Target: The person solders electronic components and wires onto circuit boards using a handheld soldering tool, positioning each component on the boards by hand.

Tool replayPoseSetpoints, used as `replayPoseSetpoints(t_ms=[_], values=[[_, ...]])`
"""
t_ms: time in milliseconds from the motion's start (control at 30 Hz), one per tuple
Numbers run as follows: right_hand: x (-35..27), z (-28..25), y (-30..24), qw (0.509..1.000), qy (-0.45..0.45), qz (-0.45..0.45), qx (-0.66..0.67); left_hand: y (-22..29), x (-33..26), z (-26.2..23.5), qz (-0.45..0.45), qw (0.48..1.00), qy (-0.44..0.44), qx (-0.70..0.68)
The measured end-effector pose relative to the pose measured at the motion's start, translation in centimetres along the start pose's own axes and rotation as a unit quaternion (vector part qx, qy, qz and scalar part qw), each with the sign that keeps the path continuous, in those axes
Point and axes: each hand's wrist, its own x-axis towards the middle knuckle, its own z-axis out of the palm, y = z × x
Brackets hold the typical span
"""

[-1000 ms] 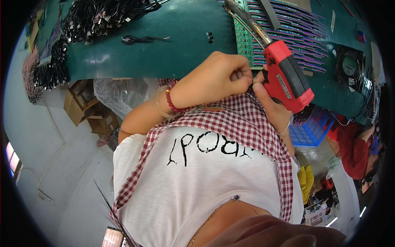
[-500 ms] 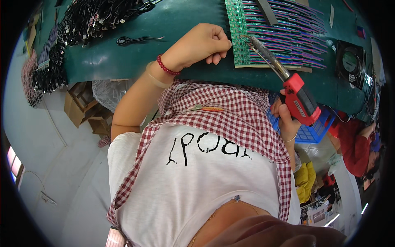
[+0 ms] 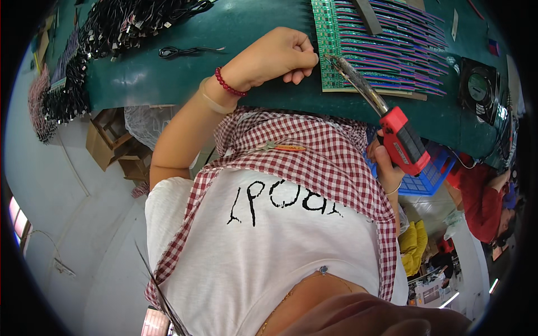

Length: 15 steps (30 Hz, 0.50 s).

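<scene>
My left hand (image 3: 283, 56) is closed in a pinch at the left edge of a green circuit board panel (image 3: 327, 78). Whatever its fingers may hold is hidden. In my right hand (image 3: 385, 167) is a red and black soldering gun (image 3: 404, 141), gripped by its handle. Its long metal barrel slants up and left across the panel, and the tip lies over the left part of the boards, close to my left fingertips. Rows of multicoloured wires (image 3: 392, 64) run rightward from the panel. A dark flat bar (image 3: 368, 17) lies across the boards and wires.
The green tabletop (image 3: 185, 84) carries a heap of black cables (image 3: 120, 28) at far left and a single coiled cable (image 3: 185, 51). A black fan-like unit (image 3: 478, 87) stands at right. Below the table edge are a blue basket (image 3: 428, 176), cardboard boxes (image 3: 109, 140) and another person's red sleeve (image 3: 485, 204).
The soldering gun has shifted slightly left and down, its tip now nearer my left fingertips. My left hand has edged a little up and right, still closed.
</scene>
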Motion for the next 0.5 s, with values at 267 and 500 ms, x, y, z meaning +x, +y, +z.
replayPoseSetpoints(t_ms=[267, 500], values=[[-0.5, -0.3, 0.3, 0.998, 0.03, 0.053, 0.029, 0.4, 0.1, 0.0, -0.007, 1.0, -0.001, 0.014], [-1.1, -0.8, 1.2, 0.999, 0.001, 0.046, 0.028, 0.3, 0.1, 0.1, -0.008, 1.0, 0.004, 0.018]])
